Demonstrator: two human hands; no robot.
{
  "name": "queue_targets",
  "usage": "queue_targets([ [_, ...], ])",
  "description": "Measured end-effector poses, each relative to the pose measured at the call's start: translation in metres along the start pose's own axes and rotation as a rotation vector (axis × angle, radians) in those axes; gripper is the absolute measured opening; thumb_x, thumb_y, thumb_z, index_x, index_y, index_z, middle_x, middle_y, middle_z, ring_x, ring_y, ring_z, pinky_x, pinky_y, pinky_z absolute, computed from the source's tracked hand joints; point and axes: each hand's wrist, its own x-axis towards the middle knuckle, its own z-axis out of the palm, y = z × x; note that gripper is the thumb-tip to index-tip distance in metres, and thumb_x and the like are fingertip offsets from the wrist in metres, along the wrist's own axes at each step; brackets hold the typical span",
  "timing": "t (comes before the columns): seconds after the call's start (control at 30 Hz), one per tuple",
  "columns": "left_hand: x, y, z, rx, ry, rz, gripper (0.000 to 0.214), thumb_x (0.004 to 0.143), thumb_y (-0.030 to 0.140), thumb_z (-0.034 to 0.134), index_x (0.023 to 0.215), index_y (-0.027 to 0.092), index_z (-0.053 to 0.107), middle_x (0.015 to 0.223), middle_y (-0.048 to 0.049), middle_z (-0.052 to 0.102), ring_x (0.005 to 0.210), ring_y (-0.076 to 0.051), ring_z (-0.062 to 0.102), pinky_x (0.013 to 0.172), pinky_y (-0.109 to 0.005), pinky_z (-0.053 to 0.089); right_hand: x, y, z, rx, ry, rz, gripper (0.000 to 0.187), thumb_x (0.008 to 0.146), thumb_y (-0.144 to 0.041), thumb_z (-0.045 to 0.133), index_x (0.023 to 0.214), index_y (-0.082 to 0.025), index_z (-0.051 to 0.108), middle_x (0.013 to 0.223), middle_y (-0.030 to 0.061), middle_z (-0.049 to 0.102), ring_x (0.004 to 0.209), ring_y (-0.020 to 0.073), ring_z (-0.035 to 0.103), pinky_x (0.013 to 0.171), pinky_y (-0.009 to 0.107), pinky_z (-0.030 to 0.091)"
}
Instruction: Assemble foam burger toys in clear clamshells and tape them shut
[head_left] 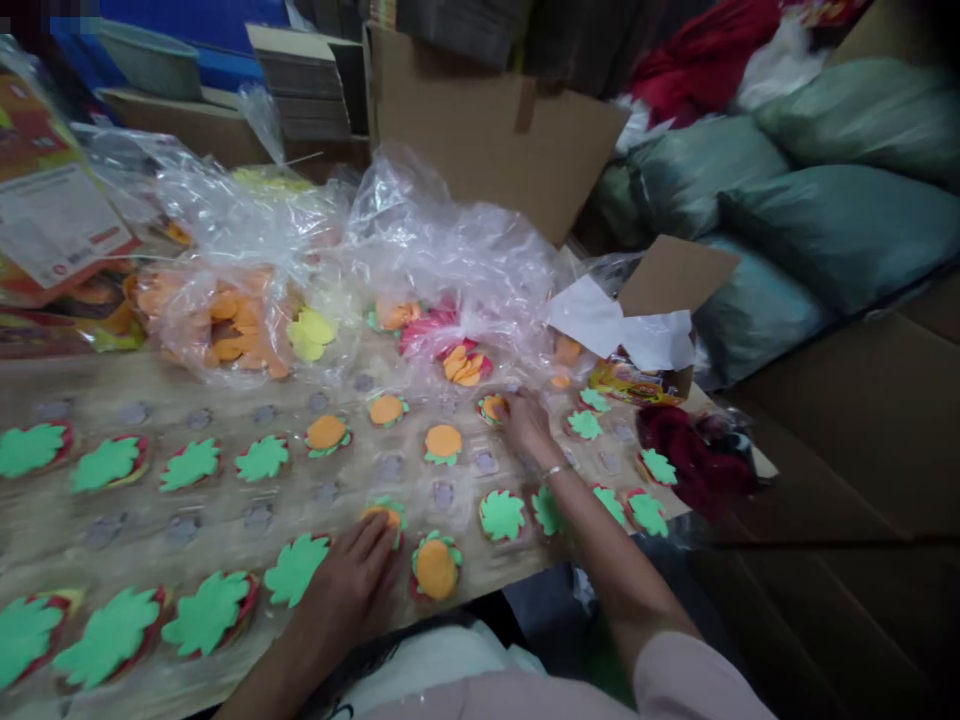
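Observation:
Rows of small foam stacks lie on a cardboard sheet; most are topped by green leaf shapes, some by orange discs. My left hand rests flat near the front edge, fingertips on an orange-topped stack, beside another orange disc. My right hand reaches to the far row, its fingers pinched at an orange-topped stack. A thin bracelet shows on that wrist.
Clear plastic bags behind the sheet hold loose orange, yellow and pink foam pieces. A cardboard box stands behind. Grey-green sacks pile up at right. A dark red cloth lies at the sheet's right end.

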Motion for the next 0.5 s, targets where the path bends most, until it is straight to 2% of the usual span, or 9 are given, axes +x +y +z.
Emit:
queue_targets([
  [0.1,0.007,-0.002,-0.011,-0.069,-0.011,-0.036,0.037,0.085,0.022,0.052,0.121,0.016,0.05,0.114,-0.0121,0.064,0.106,-0.025,0.059,0.087,-0.034,0.051,0.016,-0.002,0.0,-0.044,-0.046,-0.013,0.025,0.081,-0.031,0.057,0.093,-0.012,0.067,0.1,0.014,0.061,0.093,0.0225,0.056,0.079,0.028,0.04],
  [0.17,0.013,-0.003,-0.017,-0.165,-0.054,-0.134,0.039,0.084,0.026,0.055,0.122,0.018,0.049,0.111,-0.0098,0.065,0.1,-0.023,0.061,0.082,-0.031,0.052,0.025,-0.007,0.0,-0.021,-0.036,-0.044,0.023,0.082,-0.032,0.056,0.093,-0.014,0.067,0.098,0.0125,0.061,0.094,0.0219,0.056,0.08,0.028,0.041],
  [0.23,0.02,-0.005,-0.022,-0.273,-0.082,-0.27,0.034,0.084,0.031,0.056,0.116,0.022,0.054,0.106,-0.0071,0.066,0.094,-0.021,0.063,0.078,-0.029,0.053,0.038,-0.016,0.002,0.021,0.004,-0.073,0.026,0.085,-0.033,0.051,0.097,-0.016,0.066,0.1,0.0115,0.06,0.096,0.0216,0.054,0.082,0.028,0.041],
  [0.33,0.033,-0.011,-0.026,-0.377,0.006,-0.438,0.025,0.083,0.039,0.055,0.1,0.021,0.061,0.096,-0.0067,0.066,0.09,-0.022,0.063,0.076,-0.031,0.053,0.067,-0.035,0.009,0.084,0.062,-0.102,0.036,0.087,-0.035,0.048,0.116,-0.015,0.056,0.117,0.0141,0.055,0.109,0.0249,0.048,0.09,0.034,0.038],
  [0.4,0.045,-0.017,-0.027,-0.404,0.071,-0.489,0.026,0.082,0.042,0.054,0.095,0.021,0.063,0.095,-0.0076,0.066,0.091,-0.024,0.062,0.077,-0.034,0.052,0.089,-0.046,0.014,0.122,-0.005,-0.168,0.046,0.082,-0.031,0.055,0.124,-0.015,0.049,0.126,0.0155,0.049,0.115,0.0271,0.043,0.094,0.038,0.036],
  [0.5,0.076,-0.033,-0.022,-0.442,0.073,-0.491,0.026,0.081,0.041,0.055,0.094,0.021,0.064,0.097,-0.0087,0.067,0.093,-0.025,0.062,0.081,-0.038,0.05,0.115,-0.05,0.016,0.184,-0.152,-0.282,0.052,0.067,-0.022,0.066,0.118,-0.019,0.054,0.12,0.0105,0.055,0.108,0.025,0.049,0.091,0.034,0.039],
])
